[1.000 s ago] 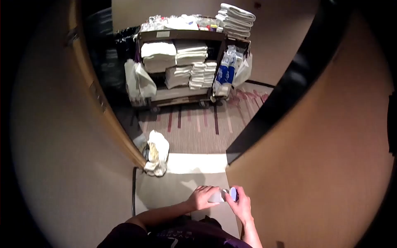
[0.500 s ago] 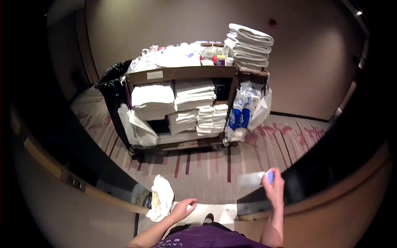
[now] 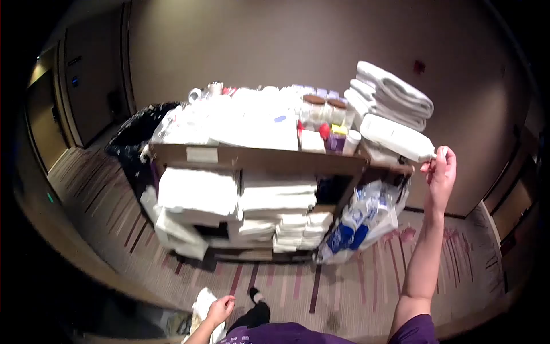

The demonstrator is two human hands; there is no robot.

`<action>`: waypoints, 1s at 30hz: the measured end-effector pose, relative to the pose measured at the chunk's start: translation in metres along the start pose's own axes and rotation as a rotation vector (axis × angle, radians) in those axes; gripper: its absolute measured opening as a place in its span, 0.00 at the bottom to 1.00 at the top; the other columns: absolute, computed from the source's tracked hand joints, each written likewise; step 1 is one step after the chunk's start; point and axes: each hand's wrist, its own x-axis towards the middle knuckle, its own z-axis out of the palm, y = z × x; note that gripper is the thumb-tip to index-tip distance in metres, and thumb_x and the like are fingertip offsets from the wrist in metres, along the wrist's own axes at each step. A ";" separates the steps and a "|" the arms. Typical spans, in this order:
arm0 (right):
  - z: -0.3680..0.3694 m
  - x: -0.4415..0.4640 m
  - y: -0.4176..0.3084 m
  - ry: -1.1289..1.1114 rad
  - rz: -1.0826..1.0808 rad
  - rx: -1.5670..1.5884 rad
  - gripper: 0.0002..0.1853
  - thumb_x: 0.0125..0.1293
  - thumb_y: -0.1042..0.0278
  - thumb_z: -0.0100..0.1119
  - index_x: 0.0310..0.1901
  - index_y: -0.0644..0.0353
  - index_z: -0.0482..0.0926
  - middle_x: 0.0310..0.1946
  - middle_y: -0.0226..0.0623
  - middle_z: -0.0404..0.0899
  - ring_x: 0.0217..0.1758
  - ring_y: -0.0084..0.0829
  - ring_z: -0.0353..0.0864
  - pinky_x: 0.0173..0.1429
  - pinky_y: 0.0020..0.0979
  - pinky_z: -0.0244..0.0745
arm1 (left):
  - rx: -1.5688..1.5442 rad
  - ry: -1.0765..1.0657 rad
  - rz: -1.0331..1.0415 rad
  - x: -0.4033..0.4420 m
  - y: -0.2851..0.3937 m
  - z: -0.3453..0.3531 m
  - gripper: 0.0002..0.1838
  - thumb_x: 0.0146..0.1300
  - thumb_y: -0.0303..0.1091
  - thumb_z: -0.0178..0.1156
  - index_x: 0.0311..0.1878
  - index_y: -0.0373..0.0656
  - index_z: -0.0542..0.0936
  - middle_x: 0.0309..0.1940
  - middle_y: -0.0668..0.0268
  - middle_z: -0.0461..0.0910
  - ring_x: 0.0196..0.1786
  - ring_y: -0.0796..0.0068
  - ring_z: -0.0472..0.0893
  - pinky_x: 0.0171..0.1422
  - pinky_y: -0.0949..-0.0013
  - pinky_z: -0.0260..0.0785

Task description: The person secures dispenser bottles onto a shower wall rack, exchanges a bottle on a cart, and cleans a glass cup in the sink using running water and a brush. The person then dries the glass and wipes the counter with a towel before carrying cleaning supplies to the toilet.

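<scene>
My right hand is raised at the cart's right end. Its fingers pinch the neck end of a white plastic bottle, which lies nearly sideways in front of a stack of folded white towels. Whether the bottle touches the towels, I cannot tell. Low in view, my left hand has curled fingers and nothing visible in them. Beside and partly behind it is a white bag near the floor.
A housekeeping cart stands ahead, with small supplies on top and folded white linens on its shelves. A black bin bag hangs left, a clear bag of blue-and-white packs right. The corridor has striped carpet.
The cart now looks nearer, and one foot is forward on the carpet. My right hand has risen with the bottle from low down to the towel stack. My left hand's fingers have curled in.
</scene>
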 end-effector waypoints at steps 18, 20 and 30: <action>0.205 0.315 0.232 -0.392 -0.063 -0.482 0.19 0.61 0.58 0.56 0.45 0.66 0.69 0.26 0.38 0.75 0.24 0.25 0.75 0.30 0.25 0.71 | -0.073 0.012 -0.205 0.227 0.020 -0.039 0.14 0.61 0.41 0.55 0.45 0.42 0.78 0.37 0.57 0.78 0.39 0.69 0.79 0.45 0.66 0.70; 0.216 0.325 0.251 -0.539 -0.014 -0.564 0.19 0.60 0.57 0.56 0.43 0.67 0.70 0.25 0.38 0.75 0.23 0.25 0.76 0.30 0.26 0.72 | -0.212 -0.051 -0.456 0.202 0.035 -0.046 0.25 0.61 0.54 0.52 0.51 0.44 0.76 0.56 0.50 0.70 0.56 0.65 0.74 0.59 0.58 0.65; 0.229 0.334 0.353 -0.958 -0.317 -1.201 0.22 0.56 0.49 0.59 0.44 0.59 0.79 0.39 0.42 0.81 0.42 0.40 0.80 0.47 0.37 0.74 | 0.008 0.037 -0.265 0.220 0.010 0.023 0.10 0.61 0.34 0.54 0.42 0.42 0.79 0.28 0.57 0.80 0.31 0.63 0.81 0.38 0.67 0.72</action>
